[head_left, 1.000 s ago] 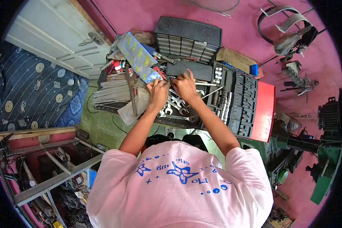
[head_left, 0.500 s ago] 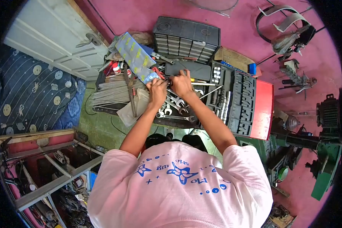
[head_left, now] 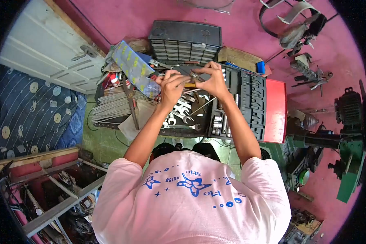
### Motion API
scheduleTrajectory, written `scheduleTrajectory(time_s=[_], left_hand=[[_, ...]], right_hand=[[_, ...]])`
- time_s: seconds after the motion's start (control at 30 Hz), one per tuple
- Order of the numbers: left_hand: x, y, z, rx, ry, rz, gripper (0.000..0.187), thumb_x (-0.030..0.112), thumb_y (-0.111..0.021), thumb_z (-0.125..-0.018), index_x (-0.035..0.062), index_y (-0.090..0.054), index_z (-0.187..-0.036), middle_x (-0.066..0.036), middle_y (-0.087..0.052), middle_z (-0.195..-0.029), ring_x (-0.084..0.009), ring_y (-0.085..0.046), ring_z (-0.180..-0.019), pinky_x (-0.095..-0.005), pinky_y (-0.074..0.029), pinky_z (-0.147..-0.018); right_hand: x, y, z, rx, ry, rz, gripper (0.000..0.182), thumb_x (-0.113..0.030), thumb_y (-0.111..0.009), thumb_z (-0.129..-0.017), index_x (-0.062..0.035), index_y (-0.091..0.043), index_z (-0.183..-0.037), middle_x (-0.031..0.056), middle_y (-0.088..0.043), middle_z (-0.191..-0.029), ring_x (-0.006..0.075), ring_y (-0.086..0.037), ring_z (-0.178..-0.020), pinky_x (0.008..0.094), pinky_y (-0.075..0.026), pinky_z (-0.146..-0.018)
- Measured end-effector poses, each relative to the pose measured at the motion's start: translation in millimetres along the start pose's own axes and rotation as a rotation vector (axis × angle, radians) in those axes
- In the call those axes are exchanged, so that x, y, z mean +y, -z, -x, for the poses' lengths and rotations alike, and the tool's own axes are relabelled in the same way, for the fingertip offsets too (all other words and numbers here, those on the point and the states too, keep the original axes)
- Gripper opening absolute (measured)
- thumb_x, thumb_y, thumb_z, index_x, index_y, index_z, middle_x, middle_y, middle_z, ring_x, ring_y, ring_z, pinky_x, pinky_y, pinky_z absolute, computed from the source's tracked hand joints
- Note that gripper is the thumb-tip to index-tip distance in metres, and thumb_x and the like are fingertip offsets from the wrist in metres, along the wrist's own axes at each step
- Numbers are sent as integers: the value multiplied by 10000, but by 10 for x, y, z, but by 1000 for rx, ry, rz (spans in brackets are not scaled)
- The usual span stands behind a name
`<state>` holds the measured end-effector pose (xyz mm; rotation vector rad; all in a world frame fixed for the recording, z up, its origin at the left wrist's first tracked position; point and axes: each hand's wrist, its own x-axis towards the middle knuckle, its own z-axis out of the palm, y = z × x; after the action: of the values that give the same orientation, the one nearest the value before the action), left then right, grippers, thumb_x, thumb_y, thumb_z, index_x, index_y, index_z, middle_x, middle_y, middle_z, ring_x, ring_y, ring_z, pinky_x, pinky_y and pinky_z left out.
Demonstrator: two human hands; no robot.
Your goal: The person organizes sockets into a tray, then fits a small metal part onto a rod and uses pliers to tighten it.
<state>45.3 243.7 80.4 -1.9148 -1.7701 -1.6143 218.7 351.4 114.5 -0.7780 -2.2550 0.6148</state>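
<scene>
My right hand [head_left: 214, 82] is raised over the tool table, its thumb and fingers closed around a small dark metal part [head_left: 194, 76]. My left hand [head_left: 171, 86] has curled fingers that reach to the same part from the left; what sits inside them is hidden. Just below the part, a yellow-orange handle [head_left: 190, 85] shows between the hands. Several open-ended wrenches [head_left: 183, 109] lie under my left wrist, with one long wrench [head_left: 182, 127] along the table's front edge. Beside my left hand lies a blue-grey plastic packet with yellow print [head_left: 136, 63].
To the right stands an open socket case [head_left: 252, 107] with a red edge [head_left: 275, 112]. A black drawer cabinet [head_left: 186, 40] is at the back. Thin metal rods [head_left: 114, 106] and a clear plastic bag [head_left: 144, 112] cover the left side. A wooden box [head_left: 240, 59] sits behind.
Both hands have lifted from the table clutter and come together, now with a small metal part between them. The view has shifted, so the table appears further left.
</scene>
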Motion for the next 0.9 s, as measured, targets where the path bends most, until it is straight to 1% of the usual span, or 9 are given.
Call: scheduleTrajectory(time_s=[0.1,0.23,0.3,0.4,0.53,0.63,0.73,0.8,0.9], left_hand=[[251,-200,-54,12,-8,41,228,38,-811,-753,96,-794,-973,-8,-762,-963,-207,-670,-986,-371,-407,-864],[466,-450,-182,58,117,140,301,78,-836,-742,129,-792,-1035,17,-736,-959,-179,-659,-996,-395,-309,-902],[492,-554,-235,38,87,128,306,91,-842,-738,136,-796,-1037,24,-729,-951,-175,-654,-995,-392,-311,-898],[473,-660,-270,-2,8,95,317,133,-854,-733,157,-805,-1045,31,-717,-956,-171,-642,-1005,-387,-315,-900],[458,-689,-304,-21,-19,71,277,160,-847,-742,181,-806,-1015,25,-725,-1035,-199,-642,-1087,-384,-339,-923],[401,-711,-350,-7,-40,85,260,145,-841,-745,159,-797,-1000,5,-746,-1155,-213,-641,-1159,-378,-363,-939],[396,-702,-368,-70,15,110,258,134,-843,-751,122,-784,-1002,-21,-763,-1057,-209,-666,-1112,-368,-385,-922],[512,-659,-434,-36,81,69,303,103,-841,-749,97,-790,-1048,-53,-752,-1043,-244,-685,-1067,-379,-439,-922],[494,-664,-457,-96,-68,44,317,103,-844,-738,104,-793,-1051,-39,-747,-1037,-240,-673,-1101,-382,-421,-939]], right_hand=[[1,263,49,69,-26,-102,465,-218,-866,-596,-173,-833,-1057,94,-588,-938,272,-577,-1014,389,-421,-1002],[87,544,121,70,-95,-145,412,-158,-852,-653,-102,-817,-1060,100,-676,-958,240,-646,-993,369,-465,-978],[190,564,175,50,-186,-461,368,-89,-823,-695,-25,-777,-1055,97,-728,-1015,203,-707,-991,324,-507,-953],[295,603,315,33,-282,-482,354,33,-773,-783,49,-683,-1125,67,-697,-1049,167,-707,-1076,285,-564,-913],[438,613,391,26,-225,-404,322,47,-754,-797,59,-674,-1109,82,-694,-1082,170,-717,-1041,283,-563,-907],[408,649,420,126,-102,-160,326,-47,-784,-789,1,-748,-1109,102,-692,-1000,205,-672,-970,345,-524,-893],[307,638,458,222,-76,14,400,-154,-835,-751,-48,-777,-1133,118,-693,-938,271,-645,-970,407,-456,-920],[238,665,466,197,-41,83,451,-217,-863,-736,-86,-777,-1159,99,-709,-916,258,-638,-992,428,-415,-976],[213,678,519,233,15,239,496,-228,-883,-715,-135,-766,-1188,43,-747,-909,208,-642,-1000,487,-344,-1072]])
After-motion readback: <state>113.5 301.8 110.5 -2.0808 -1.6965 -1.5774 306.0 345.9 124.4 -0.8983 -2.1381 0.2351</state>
